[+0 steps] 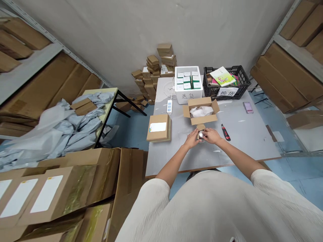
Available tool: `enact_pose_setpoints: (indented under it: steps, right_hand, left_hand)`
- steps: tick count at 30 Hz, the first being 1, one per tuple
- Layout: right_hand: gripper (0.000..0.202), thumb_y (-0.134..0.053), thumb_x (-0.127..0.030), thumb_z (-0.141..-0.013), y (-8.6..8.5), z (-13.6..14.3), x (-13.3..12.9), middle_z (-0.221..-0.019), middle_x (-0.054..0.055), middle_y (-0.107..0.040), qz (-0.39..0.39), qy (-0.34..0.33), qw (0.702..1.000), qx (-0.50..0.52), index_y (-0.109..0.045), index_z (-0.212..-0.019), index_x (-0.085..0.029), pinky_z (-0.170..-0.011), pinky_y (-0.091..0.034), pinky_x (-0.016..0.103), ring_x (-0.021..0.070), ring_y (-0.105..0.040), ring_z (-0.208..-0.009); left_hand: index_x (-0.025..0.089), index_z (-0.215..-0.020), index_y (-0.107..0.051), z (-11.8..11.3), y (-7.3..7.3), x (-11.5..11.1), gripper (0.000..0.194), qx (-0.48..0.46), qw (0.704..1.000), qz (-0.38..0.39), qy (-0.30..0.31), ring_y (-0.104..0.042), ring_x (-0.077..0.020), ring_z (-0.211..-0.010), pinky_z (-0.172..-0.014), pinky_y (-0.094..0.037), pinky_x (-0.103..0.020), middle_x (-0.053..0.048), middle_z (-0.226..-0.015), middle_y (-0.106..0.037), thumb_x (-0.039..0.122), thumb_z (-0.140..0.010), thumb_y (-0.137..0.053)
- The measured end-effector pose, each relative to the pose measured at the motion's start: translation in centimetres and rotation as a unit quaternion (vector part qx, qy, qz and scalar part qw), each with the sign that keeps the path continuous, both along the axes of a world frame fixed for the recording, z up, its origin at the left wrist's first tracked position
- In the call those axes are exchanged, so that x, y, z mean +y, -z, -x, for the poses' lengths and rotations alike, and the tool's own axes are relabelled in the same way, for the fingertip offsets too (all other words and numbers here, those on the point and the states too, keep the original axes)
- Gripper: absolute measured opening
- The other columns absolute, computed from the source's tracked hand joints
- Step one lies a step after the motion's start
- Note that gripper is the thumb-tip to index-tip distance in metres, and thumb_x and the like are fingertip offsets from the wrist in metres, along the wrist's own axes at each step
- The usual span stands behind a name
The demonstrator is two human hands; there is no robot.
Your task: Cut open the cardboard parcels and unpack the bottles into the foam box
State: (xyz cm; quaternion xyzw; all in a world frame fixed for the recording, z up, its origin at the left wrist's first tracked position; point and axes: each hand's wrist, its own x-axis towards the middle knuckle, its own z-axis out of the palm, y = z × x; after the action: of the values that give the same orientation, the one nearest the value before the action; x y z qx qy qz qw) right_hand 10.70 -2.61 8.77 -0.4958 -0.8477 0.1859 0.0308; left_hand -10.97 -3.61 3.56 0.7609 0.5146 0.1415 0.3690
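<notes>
Just before the open carton (201, 112), both hands' fingers (195, 135) clasp a small shiny jar (201, 135); probably light, rigid, slippery; best gripped around its sides.

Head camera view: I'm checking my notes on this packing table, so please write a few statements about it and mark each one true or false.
1. Both hands, left hand and right hand, hold a small shiny object between them. True.
2. The open cardboard box is empty. False: white wrapping lies inside it.
3. A utility knife lies on the table to the right of the hands. True.
4. The black crate holds white-and-green boxes. False: those sit in the white foam box; the crate holds a booklet.
5. The closed labelled box lies left of the hands. True.
</notes>
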Motion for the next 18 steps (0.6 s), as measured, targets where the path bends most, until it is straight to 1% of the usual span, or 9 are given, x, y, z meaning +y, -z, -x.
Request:
enact_pose_setpoints:
  steps: [4, 7, 11, 15, 18]
  right_hand:
    - [0.020, -0.077, -0.033, -0.094, -0.2, 1.4, 0.2, -0.118, 0.020, -0.076, -0.022, 0.007, 0.998, -0.052, -0.080, -0.109, -0.020, -0.100, -0.046, 0.048, 0.0390, -0.064, -0.116]
    - [0.021, -0.081, -0.031, -0.090, -0.2, 2.2, 0.5, -0.114, 0.022, -0.079, -0.033, 0.013, 0.996, -0.077, -0.079, -0.107, -0.019, -0.098, -0.046, 0.048, 0.0391, -0.067, -0.114]
    - [0.028, -0.084, -0.031, -0.084, -0.1, 2.7, 0.9, -0.110, 0.022, -0.081, -0.033, 0.014, 0.995, -0.092, -0.077, -0.108, -0.019, -0.099, -0.045, 0.047, 0.0390, -0.069, -0.114]
    - [0.032, -0.082, -0.031, -0.085, -0.5, 2.8, 1.2, -0.109, 0.021, -0.081, -0.025, -0.001, 0.992, -0.120, -0.075, -0.113, -0.018, -0.098, -0.044, 0.046, 0.0390, -0.070, -0.113]
    - [0.033, -0.078, -0.031, -0.087, -0.8, 2.6, 1.1, -0.108, 0.020, -0.081, -0.027, -0.009, 0.992, -0.119, -0.071, -0.117, -0.018, -0.096, -0.044, 0.045, 0.0383, -0.069, -0.111]
  left_hand:
    - [0.020, -0.167, -0.034, -0.1, 0.1, 0.1, 0.092, -0.004, 1.000, -0.002, 0.003, -0.032, -0.0345, -0.165, -0.131, -0.032, -0.052, -0.020, -0.177, -0.031, 0.036, -0.089, -0.078]
    - [0.020, -0.167, -0.034, 0.1, 0.2, 0.2, 0.092, -0.006, 1.000, -0.002, 0.003, -0.032, -0.0345, -0.165, -0.131, -0.032, -0.051, -0.019, -0.177, -0.031, 0.036, -0.088, -0.079]
    - [0.020, -0.167, -0.035, 0.3, 0.3, 0.2, 0.094, -0.010, 1.000, 0.003, 0.004, -0.033, -0.0347, -0.164, -0.131, -0.033, -0.051, -0.019, -0.176, -0.034, 0.037, -0.087, -0.081]
    - [0.022, -0.166, -0.039, 0.3, 0.5, 0.2, 0.093, -0.018, 1.000, 0.004, -0.004, -0.038, -0.0350, -0.162, -0.131, -0.034, -0.052, -0.018, -0.174, -0.038, 0.037, -0.085, -0.083]
    - [0.024, -0.165, -0.041, 0.3, 0.5, 0.2, 0.092, -0.025, 1.000, 0.001, -0.013, -0.040, -0.0349, -0.161, -0.129, -0.037, -0.052, -0.018, -0.173, -0.040, 0.038, -0.084, -0.083]
